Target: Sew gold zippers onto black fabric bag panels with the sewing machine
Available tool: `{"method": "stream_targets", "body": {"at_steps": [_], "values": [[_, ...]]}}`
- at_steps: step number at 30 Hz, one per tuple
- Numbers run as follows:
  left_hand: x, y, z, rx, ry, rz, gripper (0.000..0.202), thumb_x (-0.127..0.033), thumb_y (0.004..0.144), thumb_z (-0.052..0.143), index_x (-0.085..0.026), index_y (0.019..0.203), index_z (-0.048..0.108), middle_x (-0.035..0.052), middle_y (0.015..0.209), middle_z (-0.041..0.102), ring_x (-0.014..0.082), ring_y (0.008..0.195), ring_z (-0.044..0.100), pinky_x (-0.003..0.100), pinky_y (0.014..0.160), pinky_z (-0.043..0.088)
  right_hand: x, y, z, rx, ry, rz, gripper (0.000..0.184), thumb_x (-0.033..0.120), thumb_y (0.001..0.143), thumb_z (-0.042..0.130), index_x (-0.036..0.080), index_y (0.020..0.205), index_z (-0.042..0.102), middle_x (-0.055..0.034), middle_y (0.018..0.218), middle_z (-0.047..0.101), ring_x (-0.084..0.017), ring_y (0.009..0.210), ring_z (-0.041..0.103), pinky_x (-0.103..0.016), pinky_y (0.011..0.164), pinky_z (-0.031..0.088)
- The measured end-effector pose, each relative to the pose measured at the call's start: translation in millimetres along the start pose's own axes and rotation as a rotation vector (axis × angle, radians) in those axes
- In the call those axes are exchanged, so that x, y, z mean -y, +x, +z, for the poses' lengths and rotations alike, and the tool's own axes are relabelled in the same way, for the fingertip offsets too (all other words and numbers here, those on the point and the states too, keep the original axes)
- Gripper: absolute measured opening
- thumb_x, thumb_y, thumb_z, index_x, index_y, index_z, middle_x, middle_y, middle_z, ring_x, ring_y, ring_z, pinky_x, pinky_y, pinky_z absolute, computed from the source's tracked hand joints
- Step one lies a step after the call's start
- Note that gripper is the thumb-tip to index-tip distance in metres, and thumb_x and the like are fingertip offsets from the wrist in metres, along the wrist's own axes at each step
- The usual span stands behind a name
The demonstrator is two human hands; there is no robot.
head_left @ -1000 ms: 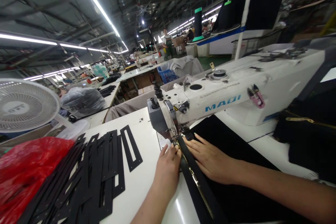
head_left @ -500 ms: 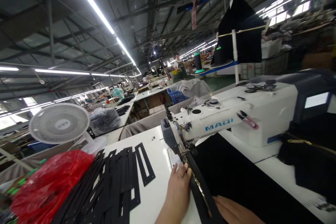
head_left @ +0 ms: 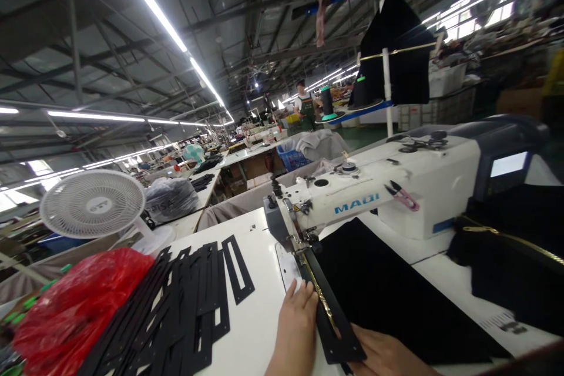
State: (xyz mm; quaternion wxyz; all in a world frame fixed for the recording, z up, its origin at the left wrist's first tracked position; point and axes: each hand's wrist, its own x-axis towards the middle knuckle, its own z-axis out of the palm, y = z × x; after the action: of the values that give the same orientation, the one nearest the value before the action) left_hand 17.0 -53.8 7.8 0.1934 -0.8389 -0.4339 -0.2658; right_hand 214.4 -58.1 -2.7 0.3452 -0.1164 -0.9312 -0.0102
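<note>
A black slotted strip [head_left: 337,343] with a gold zipper [head_left: 321,291] showing along its slot runs from under the presser foot of a white sewing machine [head_left: 396,188] toward me. My left hand [head_left: 296,323] lies flat along the strip's left edge, fingers close together, a little short of the needle area. At the strip's near right corner, my right hand [head_left: 383,352] grips the edge; some of its fingertips are hidden. A wide black fabric panel [head_left: 374,282] spreads to the right of the strip on the white table [head_left: 259,329].
Many black slotted strips [head_left: 185,299] lie overlapped on the left, beside a red plastic bag [head_left: 83,311]. A white fan [head_left: 94,202] stands behind them. Pink-handled thread snips [head_left: 403,195] rest on the machine arm. Black fabric with a gold zipper [head_left: 511,258] sits at right. A person [head_left: 306,107] stands far back.
My left hand has drawn back slightly from the presser foot. The strip's near end and my right hand show more fully now. The camera view has shifted a little.
</note>
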Motion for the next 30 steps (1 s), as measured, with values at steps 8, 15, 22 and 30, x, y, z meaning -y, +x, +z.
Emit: {"method": "stream_targets", "body": {"at_steps": [8,15,22,30], "values": [[11.9,8.1,3.9,0.093,-0.032,-0.09,0.033,0.003,0.078,0.044,-0.013,0.102,0.061,0.0114,0.104,0.067,0.0242,0.098,0.064,0.046,0.088,0.053,-11.1,11.3,2.4,0.026,0.039,0.055,0.031,0.013,0.092,0.035,0.014,0.101,0.064,-0.0117,0.094,0.067,-0.02,0.093,0.06,-0.03,0.086,0.049],[20.9,19.4,9.9,0.102,-0.105,-0.169,0.032,0.001,0.076,0.049,-0.015,0.102,0.061,0.0093,0.099,0.067,0.0234,0.093,0.064,0.04,0.083,0.055,-31.7,18.9,17.3,0.006,0.056,0.076,0.036,0.015,0.094,0.029,0.015,0.102,0.064,-0.0101,0.092,0.067,-0.019,0.091,0.06,-0.028,0.085,0.049],[27.0,17.9,19.0,0.135,-0.141,-0.279,0.021,-0.005,0.082,0.049,-0.018,0.093,0.062,0.007,0.087,0.063,0.0198,0.077,0.062,0.031,0.067,0.054,-41.2,17.8,29.3,-0.049,0.036,0.082,0.039,0.015,0.095,0.025,0.014,0.105,0.063,-0.0105,0.091,0.067,-0.019,0.086,0.06,-0.028,0.082,0.05],[26.0,15.9,23.5,0.126,-0.119,-0.333,0.019,-0.005,0.082,0.047,-0.018,0.082,0.06,0.005,0.082,0.061,0.0179,0.074,0.061,0.027,0.065,0.051,-44.1,19.3,32.4,-0.038,-0.003,0.071,0.032,0.017,0.093,0.031,0.017,0.1,0.062,-0.0077,0.086,0.067,-0.018,0.079,0.061,-0.025,0.073,0.051]]}}
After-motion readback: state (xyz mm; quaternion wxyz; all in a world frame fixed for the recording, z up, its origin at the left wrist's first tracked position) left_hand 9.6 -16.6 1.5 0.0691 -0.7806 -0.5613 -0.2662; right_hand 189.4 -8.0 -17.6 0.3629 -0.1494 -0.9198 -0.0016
